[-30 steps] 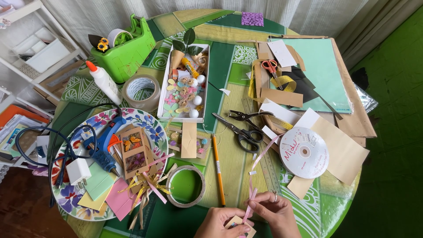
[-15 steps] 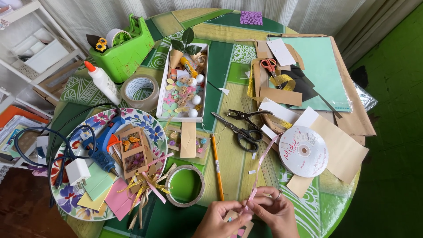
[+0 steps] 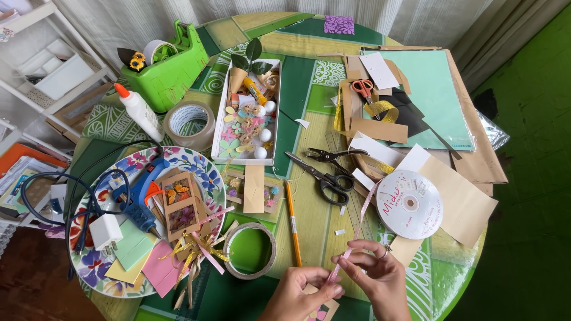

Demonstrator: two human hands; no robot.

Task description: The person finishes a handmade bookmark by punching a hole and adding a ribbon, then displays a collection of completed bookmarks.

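This looks like a home craft corner: a round table (image 3: 309,95) in green patterned cloth is crowded with a glue gun (image 3: 143,193), scissors (image 3: 324,175), tape rolls (image 3: 189,122), a glue bottle (image 3: 138,110), cardboard scraps (image 3: 464,202) and a tray of paper flowers (image 3: 247,116). Curtains (image 3: 148,18) hang behind, and a white shelf (image 3: 47,65) stands at the side.

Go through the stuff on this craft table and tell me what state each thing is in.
Pink ribbon: pulled out from the spool, held by both hands.
Left hand: pinching the ribbon.
Right hand: pinching the ribbon.
Black scissors: lying slightly open.
Glue bottle: capped, tilted.
Glue gun: lying on the plate.
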